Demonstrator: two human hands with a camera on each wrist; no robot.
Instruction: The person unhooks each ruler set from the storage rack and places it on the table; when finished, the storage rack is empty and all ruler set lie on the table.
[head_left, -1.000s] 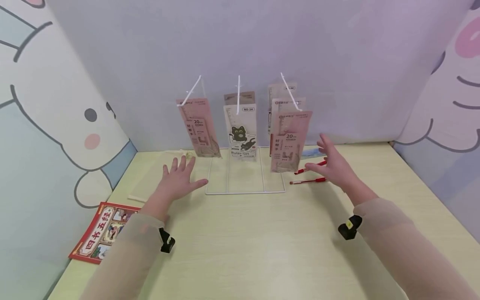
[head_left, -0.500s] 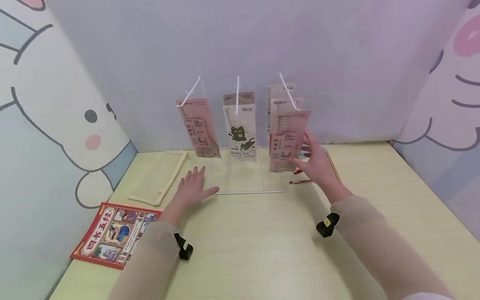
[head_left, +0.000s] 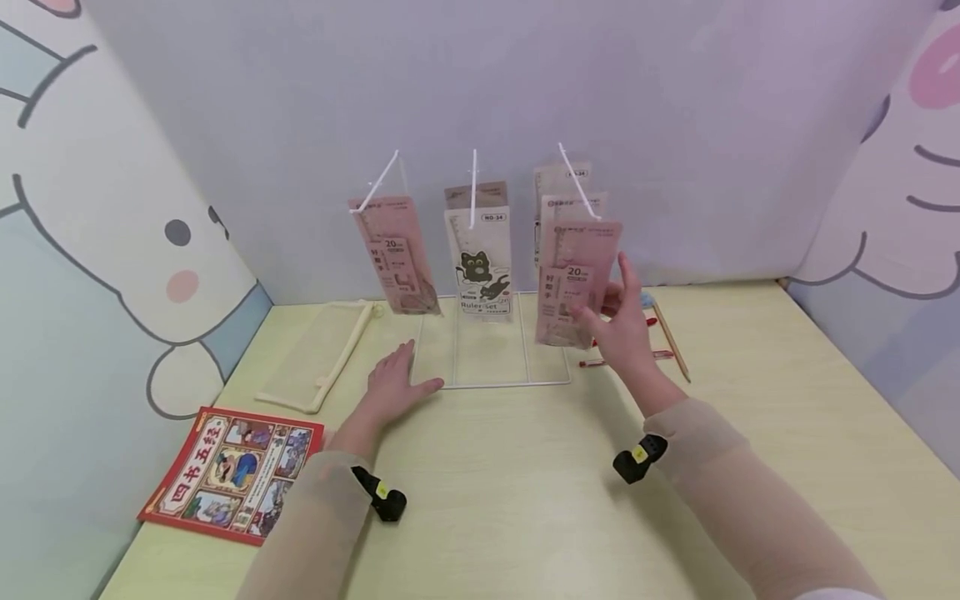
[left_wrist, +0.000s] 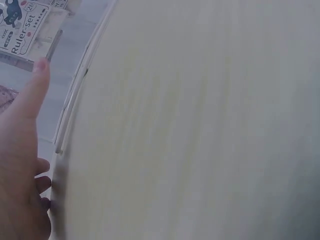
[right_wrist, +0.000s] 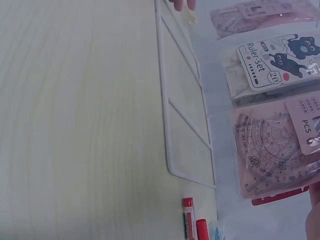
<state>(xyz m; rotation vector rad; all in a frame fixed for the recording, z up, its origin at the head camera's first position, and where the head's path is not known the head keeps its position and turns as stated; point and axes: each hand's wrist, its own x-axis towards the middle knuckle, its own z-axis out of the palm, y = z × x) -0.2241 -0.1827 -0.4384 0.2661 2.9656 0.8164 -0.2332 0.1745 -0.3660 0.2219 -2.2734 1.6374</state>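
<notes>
My right hand (head_left: 626, 333) holds the lower right edge of a pink packaged ruler set (head_left: 579, 247), thumb in front and fingers partly hidden behind. This pack hangs foremost on the right hook of a white wire rack (right_wrist: 165, 100); paler packs hang behind it. In the right wrist view, clear protractor markings show through the pink pack's film. My left hand (head_left: 390, 390) lies low at the front left corner of the rack's base, fingers relaxed and thumb stretched out to the front wire. Nothing is gripped in it.
On the middle hook hangs a white ruler set with black cats (head_left: 480, 258); another pink pack (head_left: 393, 254) hangs left. A cream mesh pouch (head_left: 311, 358) and red book (head_left: 232, 475) lie left. Red pens and a pencil (head_left: 671, 343) lie right, before the back wall.
My right hand has moved left from beside the rack and taken hold of the pink pack's edge. My left hand has come right and down to the base's corner.
</notes>
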